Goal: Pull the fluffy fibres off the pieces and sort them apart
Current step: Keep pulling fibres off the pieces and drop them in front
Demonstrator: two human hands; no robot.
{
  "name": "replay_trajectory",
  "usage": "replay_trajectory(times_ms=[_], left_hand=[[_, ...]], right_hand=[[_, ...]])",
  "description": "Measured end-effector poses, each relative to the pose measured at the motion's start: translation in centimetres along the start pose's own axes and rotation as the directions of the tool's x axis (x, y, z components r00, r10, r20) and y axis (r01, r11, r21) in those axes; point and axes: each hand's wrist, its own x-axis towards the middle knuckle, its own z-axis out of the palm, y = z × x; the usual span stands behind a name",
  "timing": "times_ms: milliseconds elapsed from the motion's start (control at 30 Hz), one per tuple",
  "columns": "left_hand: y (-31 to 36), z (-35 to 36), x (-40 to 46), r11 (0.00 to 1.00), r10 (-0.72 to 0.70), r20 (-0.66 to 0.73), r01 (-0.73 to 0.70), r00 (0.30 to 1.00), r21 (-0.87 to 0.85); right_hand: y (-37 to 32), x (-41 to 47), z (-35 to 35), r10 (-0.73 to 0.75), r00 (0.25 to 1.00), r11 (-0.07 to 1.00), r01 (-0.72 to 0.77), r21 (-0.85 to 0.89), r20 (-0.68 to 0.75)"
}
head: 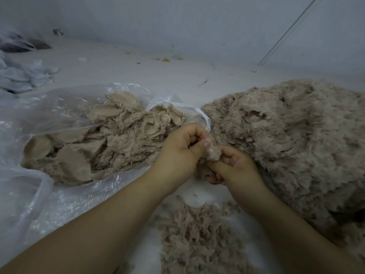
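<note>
- Clear bag (65, 107), mouth open toward the hands, holds flat beige pieces (110, 135), too many to count
- Two loose heaps: big pile (286, 135) at right; fibres (197, 234) nearest
- Left hand (181, 149) and right hand (235, 165) both pinch one tuft (212, 153) between them; its long axis cannot be told

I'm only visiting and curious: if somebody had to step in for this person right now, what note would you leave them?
Left hand and right hand: both pinch one fluffy piece between them, mid-pull.
Clear plastic bag, left: flat tan pieces, some with fibre on them.
Right: big fluffy heap.
Near the person: small pile of loose fibres on the white surface.
Done: some fibre already pulled.
Left: finish this piece, then the rest. Which heap is unprocessed, I cannot tell.
</note>
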Motion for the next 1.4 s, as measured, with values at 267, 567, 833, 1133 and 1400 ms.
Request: replay_trajectory(times_ms=[267,567,833,1133,1400], left_hand=[[-0.4,0.0,0.1,1.000,-0.028,-0.216,0.026,0.976,-0.010],[-0.4,-0.2,0.3,0.928,-0.204,-0.053,0.176,0.978,-0.327],[-0.5,-0.5,0.3,0.933,-0.183,0.093,0.203,0.979,-0.297],[-0.9,-0.9,0.6,0.971,-0.172,-0.054,0.160,0.984,-0.178],[-0.2,-0.7,0.1,0.975,-0.071,0.052,0.080,0.996,-0.206]], right_hand=[[0.4,0.2,-0.3,0.054,0.993,0.998,-0.056,-0.013,-0.105],[0.5,0.3,-0.7,0.039,0.998,0.997,-0.036,0.067,-0.043],[0.1,-0.1,-0.2,0.003,0.995,0.999,0.001,0.045,-0.097],[-0.4,-0.3,-0.1,0.065,0.994,0.982,-0.048,0.181,-0.090],[-0.4,-0.5,-0.1,0.022,0.994,0.988,-0.005,0.151,-0.110]])
